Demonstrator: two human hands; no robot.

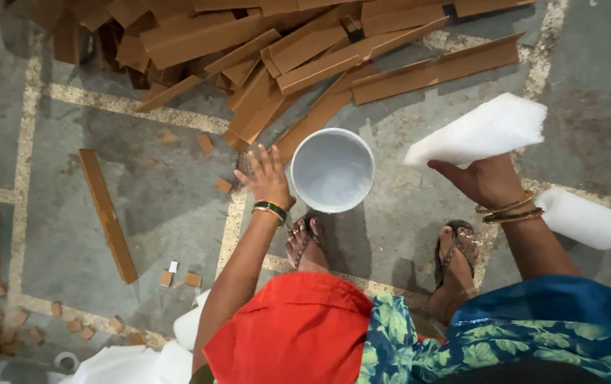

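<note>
A: We start at the white bucket (332, 171). It stands upright on the grey floor (170, 206), round mouth up, inside looks pale, contents we cannot tell.

B: Left hand (266, 178)?

A: Just left of the bucket, fingers spread wide, palm down, gripping nothing. Whether it touches the bucket rim we cannot tell. Green and gold bangles (271, 210) on that wrist.

B: Right hand (487, 181)?

A: Right of the bucket, well apart from it. It is closed around the lower edge of a folded white foam sheet (480, 131), which sticks up and away from the palm. Gold bangles (508, 211) on that wrist too.

B: We log what else around the bucket?

A: Further right of it, beyond the right wrist, a white foam roll (583, 219) lies on the floor. Just below the bucket, two sandalled feet: left foot (305, 242) nearly at the bucket's base, right foot (455, 249) further right. Above the bucket, a heap of brown cardboard strips (305, 50), nearest pieces reaching right up to its rim. Far left of the bucket, one long cardboard strip (108, 213) lies alone, small cardboard offcuts (177, 277) scattered near it.

B: Clothing?

A: Below the bucket, red cloth (291, 331) and blue leaf-print cloth (497, 334).
</note>
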